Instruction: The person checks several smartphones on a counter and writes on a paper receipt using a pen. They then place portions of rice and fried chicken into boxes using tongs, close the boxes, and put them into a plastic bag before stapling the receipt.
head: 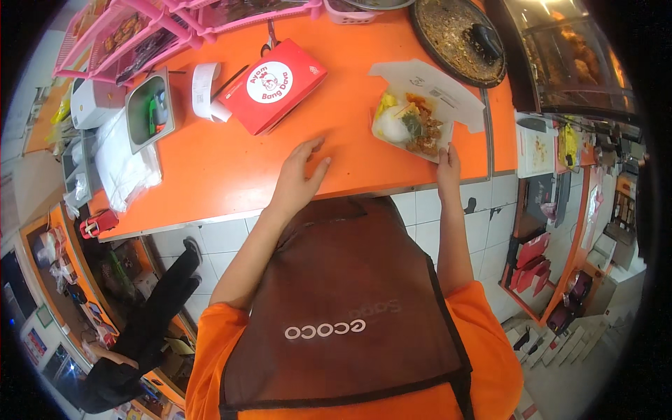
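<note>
An opened paper meal box stands at the right of the orange counter, its white lid folded back. Inside lie white rice, yellow pieces, a green leaf-like garnish and browned, saucy meat. The fingers of my right hand grip the box's near right corner. My left hand hovers over or rests on the counter near its front edge, fingers apart, holding nothing. Beyond it sits a closed red printed box, with a curled paper strip to its left.
A dark stone mortar with a pestle stands beyond the meal box, near a lit food display case. Scissors lie behind the red box. A metal tray, plastic bags and pink racks are leftward. Someone in black is at lower left.
</note>
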The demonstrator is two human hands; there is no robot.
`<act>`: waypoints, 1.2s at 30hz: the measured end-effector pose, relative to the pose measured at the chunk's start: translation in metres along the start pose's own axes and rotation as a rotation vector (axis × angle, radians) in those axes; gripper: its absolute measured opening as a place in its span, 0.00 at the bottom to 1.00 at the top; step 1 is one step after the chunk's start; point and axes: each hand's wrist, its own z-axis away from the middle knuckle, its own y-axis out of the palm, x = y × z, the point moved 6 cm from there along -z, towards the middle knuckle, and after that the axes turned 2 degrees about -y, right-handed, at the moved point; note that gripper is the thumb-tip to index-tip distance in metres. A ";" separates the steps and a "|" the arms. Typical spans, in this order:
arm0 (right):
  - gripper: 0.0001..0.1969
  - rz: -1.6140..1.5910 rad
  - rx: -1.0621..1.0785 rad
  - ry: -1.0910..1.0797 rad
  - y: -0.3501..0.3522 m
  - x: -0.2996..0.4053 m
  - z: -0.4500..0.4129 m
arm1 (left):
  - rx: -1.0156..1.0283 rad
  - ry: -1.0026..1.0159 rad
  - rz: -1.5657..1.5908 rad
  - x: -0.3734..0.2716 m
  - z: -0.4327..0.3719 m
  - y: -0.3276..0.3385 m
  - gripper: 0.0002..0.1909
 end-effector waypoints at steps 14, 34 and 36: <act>0.18 -0.052 0.555 -0.078 0.121 0.056 0.088 | -0.001 -0.510 0.172 0.073 0.060 -0.042 0.19; 0.19 0.418 0.866 -0.958 0.132 0.216 0.131 | -0.919 -0.164 0.179 0.060 0.081 -0.086 0.11; 0.18 0.547 0.853 -1.078 0.134 0.200 0.146 | -0.821 -0.025 -0.044 0.025 0.083 -0.102 0.10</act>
